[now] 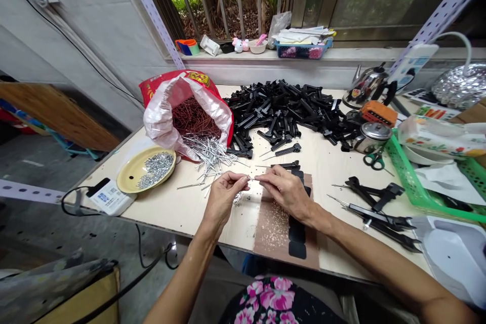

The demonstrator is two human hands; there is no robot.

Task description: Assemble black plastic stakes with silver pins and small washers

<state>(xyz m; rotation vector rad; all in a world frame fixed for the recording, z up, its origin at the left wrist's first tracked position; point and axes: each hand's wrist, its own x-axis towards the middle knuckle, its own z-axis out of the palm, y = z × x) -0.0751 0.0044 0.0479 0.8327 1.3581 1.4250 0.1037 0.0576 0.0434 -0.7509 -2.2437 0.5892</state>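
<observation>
Near the middle of the table, my left hand (224,197) and my right hand (286,193) meet fingertip to fingertip, both pinched closed. A thin metal rod (252,178) shows in the short gap, held in my right fingers. Whatever small piece my left fingertips grip is too small to tell. Below my left hand, tiny shiny metal pieces (237,197) lie on the table. Loose silver rods (214,156) spill from a red and white sack (163,111) with reddish-brown rods (195,117) inside. Under my right forearm lies a brown board (275,243) with black pads (297,249).
A yellow plate (127,174) of small silver pieces stands left, beside a white box (112,198). Black plastic parts (281,106) are heaped at the back. At right are a metal cup (374,137), scissors (374,161), a kettle (366,86), a green basket (406,182) and several black tools (379,220).
</observation>
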